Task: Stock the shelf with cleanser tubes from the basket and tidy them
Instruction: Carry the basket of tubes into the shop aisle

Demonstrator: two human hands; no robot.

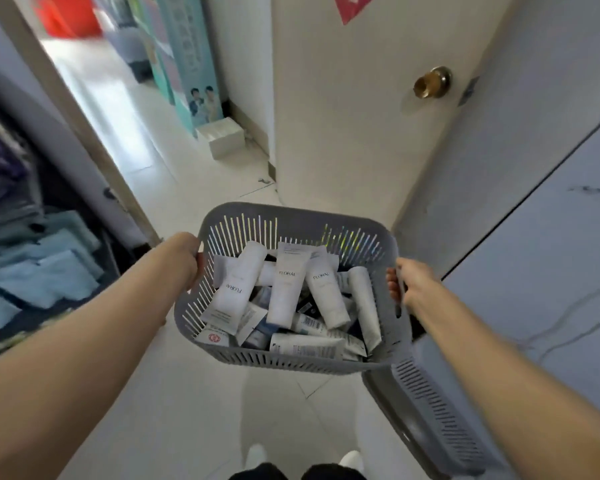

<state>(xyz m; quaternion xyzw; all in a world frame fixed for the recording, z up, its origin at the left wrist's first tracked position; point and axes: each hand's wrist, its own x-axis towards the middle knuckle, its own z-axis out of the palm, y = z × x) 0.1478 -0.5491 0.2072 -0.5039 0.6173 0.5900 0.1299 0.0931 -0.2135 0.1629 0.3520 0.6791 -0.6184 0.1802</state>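
A grey slotted plastic basket [291, 216] is held up in front of me above the floor. Several white cleanser tubes [288, 289] marked FLORAI lie piled loosely inside it. My left hand [187, 258] grips the basket's left rim and my right hand [413, 289] grips its right rim. No shelf for the tubes is in view.
A second grey slotted basket [430, 410] stands low at the right against a pale marbled cabinet [551, 289]. A cream door with a brass knob [432, 82] is ahead. An open doorway leads left to a tiled corridor with a white box [224, 136]. Folded blue cloths [45, 271] fill the left.
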